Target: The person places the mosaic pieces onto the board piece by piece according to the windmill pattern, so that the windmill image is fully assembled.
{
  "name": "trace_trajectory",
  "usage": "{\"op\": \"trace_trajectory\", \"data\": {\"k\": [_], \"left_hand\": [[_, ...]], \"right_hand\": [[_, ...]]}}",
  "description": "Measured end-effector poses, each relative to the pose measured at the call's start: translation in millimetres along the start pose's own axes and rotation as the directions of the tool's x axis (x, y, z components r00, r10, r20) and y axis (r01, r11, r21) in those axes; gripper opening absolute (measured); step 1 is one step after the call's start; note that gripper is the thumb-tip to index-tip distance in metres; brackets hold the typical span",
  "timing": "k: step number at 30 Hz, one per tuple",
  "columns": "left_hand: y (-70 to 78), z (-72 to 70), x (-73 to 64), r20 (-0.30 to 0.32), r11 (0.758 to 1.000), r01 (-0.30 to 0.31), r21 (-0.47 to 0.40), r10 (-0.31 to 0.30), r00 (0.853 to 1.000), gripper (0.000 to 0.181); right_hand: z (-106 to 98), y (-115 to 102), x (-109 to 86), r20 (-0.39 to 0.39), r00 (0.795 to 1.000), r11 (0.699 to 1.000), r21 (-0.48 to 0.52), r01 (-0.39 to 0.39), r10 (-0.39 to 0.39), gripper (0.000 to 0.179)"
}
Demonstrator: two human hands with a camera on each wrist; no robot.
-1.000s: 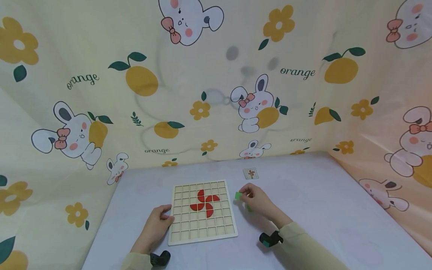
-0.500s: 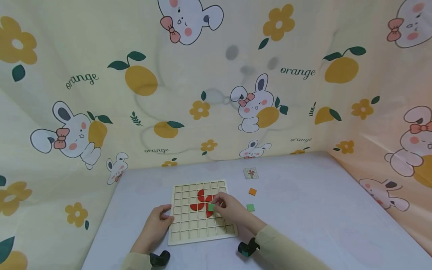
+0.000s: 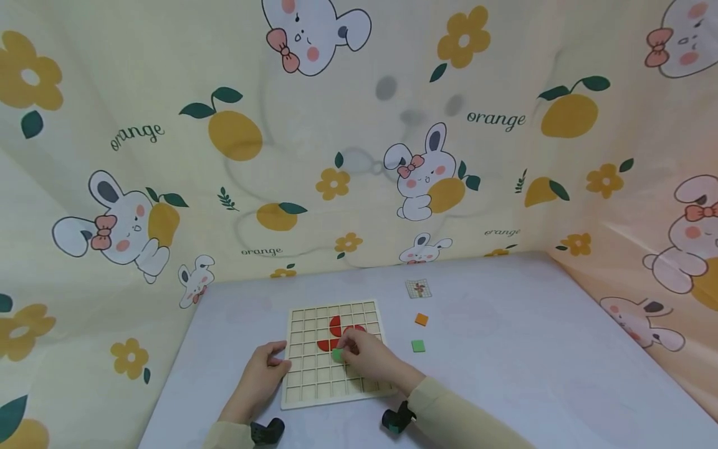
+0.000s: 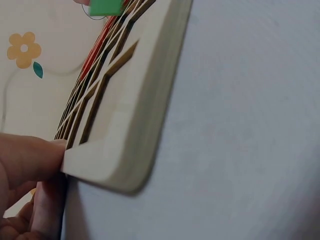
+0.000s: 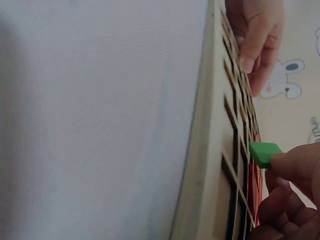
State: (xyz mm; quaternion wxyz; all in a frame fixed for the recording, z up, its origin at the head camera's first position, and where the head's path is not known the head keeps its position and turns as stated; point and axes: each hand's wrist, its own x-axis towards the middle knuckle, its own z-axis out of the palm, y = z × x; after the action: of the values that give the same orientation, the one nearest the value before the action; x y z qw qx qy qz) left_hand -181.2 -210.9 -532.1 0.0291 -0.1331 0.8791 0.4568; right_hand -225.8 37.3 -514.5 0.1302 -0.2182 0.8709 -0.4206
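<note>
A pale wooden grid board (image 3: 314,390) lies on the table, with red quarter-circle tiles (image 3: 327,345) in its middle cells. My left hand (image 3: 259,377) holds its left edge; in the left wrist view the thumb (image 4: 32,157) rests on the rim near a corner and a finger lies beside it. Over the board, my right hand (image 3: 373,360) pinches a green square tile (image 5: 265,154) between thumb and fingers, just below the left red pieces. Some red tiles are partly covered by that hand. Whether the green tile touches the grid I cannot tell.
Right of the board lie a second green square tile (image 3: 418,346) and an orange square tile (image 3: 421,319). Farther back is a small pattern card (image 3: 419,289). A printed cloth curtain (image 3: 359,231) stands behind the table (image 3: 505,349).
My right hand has carried the green tile leftward from the table onto the area over the board, uncovering the orange tile and the other green one. The left hand stays at the board's edge.
</note>
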Motion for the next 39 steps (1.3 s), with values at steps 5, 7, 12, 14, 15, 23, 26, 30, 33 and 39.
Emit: {"op": "trace_trajectory", "data": {"k": [5,7,12,14,15,23,26,30,33,39], "left_hand": [[-0.6,0.7,0.6,-0.002,1.000,-0.004,-0.007,0.004,1.000,0.049],[-0.7,1.0,0.9,-0.002,1.000,0.002,-0.008,-0.002,1.000,0.050],[-1.2,1.2,1.4,-0.005,1.000,0.002,0.001,-0.002,1.000,0.050],[-1.1,0.9,1.1,-0.004,1.000,-0.005,0.004,0.005,1.000,0.050],[-0.9,0.7,0.9,-0.005,1.000,-0.006,0.004,0.007,1.000,0.050],[-0.2,0.1,0.8,-0.004,1.000,-0.002,0.005,0.002,1.000,0.050],[-1.0,0.5,1.3,-0.005,1.000,-0.006,0.005,0.006,1.000,0.050],[-1.0,0.4,1.5,-0.002,1.000,-0.008,0.002,0.008,1.000,0.050],[-0.3,-0.3,1.1,0.002,1.000,0.001,-0.003,-0.001,1.000,0.050],[-0.1,-0.2,0.8,0.003,1.000,0.005,-0.005,-0.005,1.000,0.050]], "right_hand": [[3.4,1.7,1.2,-0.016,1.000,0.999,-0.054,-0.005,0.004,0.005],[4.5,2.1,1.7,-0.018,1.000,0.998,-0.063,-0.016,0.015,0.005],[6.4,0.5,0.8,-0.008,0.999,0.997,-0.064,-0.042,0.041,0.007],[6.9,-1.1,0.0,-0.007,0.999,0.997,-0.065,-0.046,0.045,0.008],[7.2,-1.8,-0.4,-0.009,0.999,0.997,-0.068,-0.046,0.046,0.009],[9.1,-5.3,-1.0,-0.026,0.998,0.994,-0.090,-0.056,0.053,0.011],[9.6,-5.1,-0.9,-0.029,0.998,0.994,-0.091,-0.061,0.059,0.011],[9.8,-4.4,-0.7,-0.025,0.998,0.994,-0.091,-0.063,0.061,0.010],[7.9,-4.3,-1.0,-0.019,0.998,0.994,-0.093,-0.061,0.059,0.010],[-10.9,4.0,-1.3,-0.042,0.998,0.998,-0.057,-0.040,0.038,0.012]]}}
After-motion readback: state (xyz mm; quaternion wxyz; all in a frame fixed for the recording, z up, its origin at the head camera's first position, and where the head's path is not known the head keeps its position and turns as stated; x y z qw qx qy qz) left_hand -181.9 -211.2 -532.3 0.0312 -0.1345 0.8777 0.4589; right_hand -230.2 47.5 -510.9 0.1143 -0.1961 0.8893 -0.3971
